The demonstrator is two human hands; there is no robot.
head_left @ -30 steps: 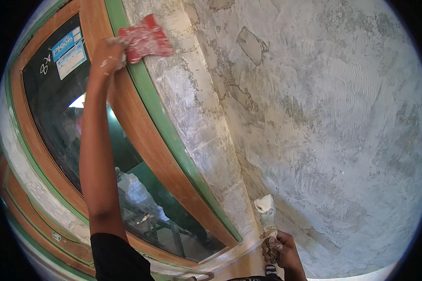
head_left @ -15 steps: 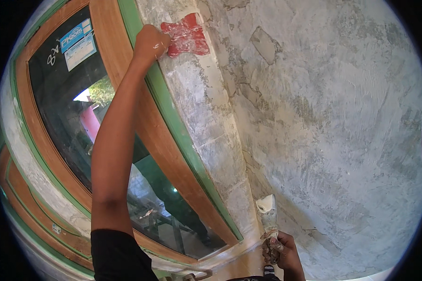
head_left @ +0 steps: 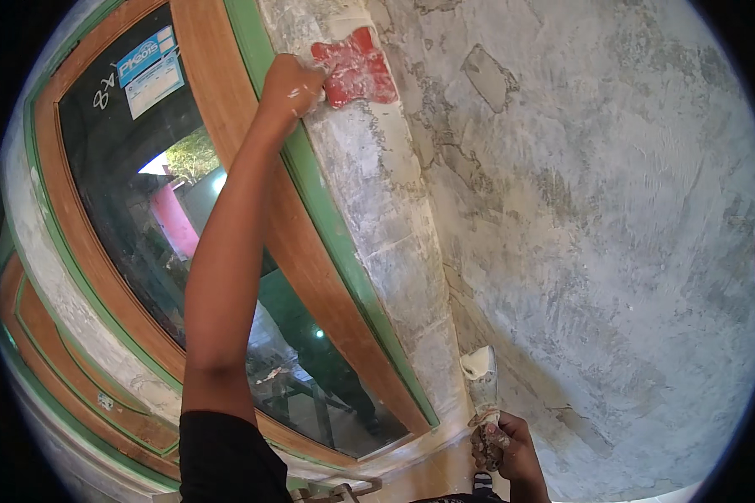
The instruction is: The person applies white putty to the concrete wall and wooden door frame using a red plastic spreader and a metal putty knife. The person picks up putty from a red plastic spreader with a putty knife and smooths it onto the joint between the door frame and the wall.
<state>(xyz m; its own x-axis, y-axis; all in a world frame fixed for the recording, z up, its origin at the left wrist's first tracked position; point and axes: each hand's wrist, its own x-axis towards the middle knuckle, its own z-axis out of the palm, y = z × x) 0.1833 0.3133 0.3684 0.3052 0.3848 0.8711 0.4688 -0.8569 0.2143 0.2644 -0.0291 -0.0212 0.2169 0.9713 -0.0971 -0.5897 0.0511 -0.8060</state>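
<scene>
High on the narrow plastered strip beside the window frame, my left hand (head_left: 290, 88) grips a red plastic putty spreader (head_left: 356, 69). White putty smears its face, and it lies against or very close to the plaster. My left arm is stretched up across the window. Low in the view, my right hand (head_left: 516, 444) is closed around the handle of a putty knife (head_left: 484, 394), its blade pointing up. A lump of white putty (head_left: 478, 362) sits on that blade. Dried putty cakes the handle and the fingers.
The window (head_left: 168, 218) has a wooden sash and a green outer frame (head_left: 344, 226), with a sticker (head_left: 153, 71) on its glass. To the right spreads a broad grey wall (head_left: 596, 210) with rough patches. A metal window latch (head_left: 344, 489) juts out near the bottom.
The whole view has shifted a little, so the scene sits farther right. My left hand and the red spreader appear slightly lower and to the right. Both grips are unchanged.
</scene>
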